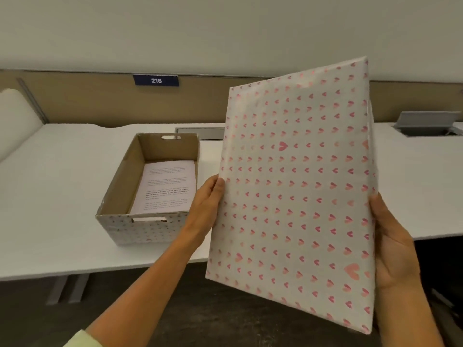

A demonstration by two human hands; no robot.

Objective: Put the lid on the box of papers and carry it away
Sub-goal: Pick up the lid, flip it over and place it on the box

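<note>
I have the lid (pixel 293 196) up in front of me, tilted nearly upright with its heart-patterned top facing me. My right hand (pixel 393 249) is clamped on its right edge low down, palm against the rim, fingers hidden behind. My left hand (pixel 209 204) presses the left edge about halfway up, thumb on the front, the rest wrapped out of sight. So both hands grip the lid and nothing else.

Past my left wrist, the box (pixel 150 186) sits open on the white table (pixel 50 196), well to the left of the lid and not touching it. A stack of papers (pixel 166 186) lies flat at the bottom, pushed toward the right wall. There are 2 handle slots, 1 in the near wall and 1 in the far. Behind it, a sign (pixel 156 80) on the partition reads 216.

The lid is not on yet. I judge the risk is in the lowering: it is upright and off to the right, so it has to be swung left and laid level. If one corner catches inside the box wall, the lid could jam crooked — or shove the light box along the table. My edge-only grip could also slip while turning.
</note>
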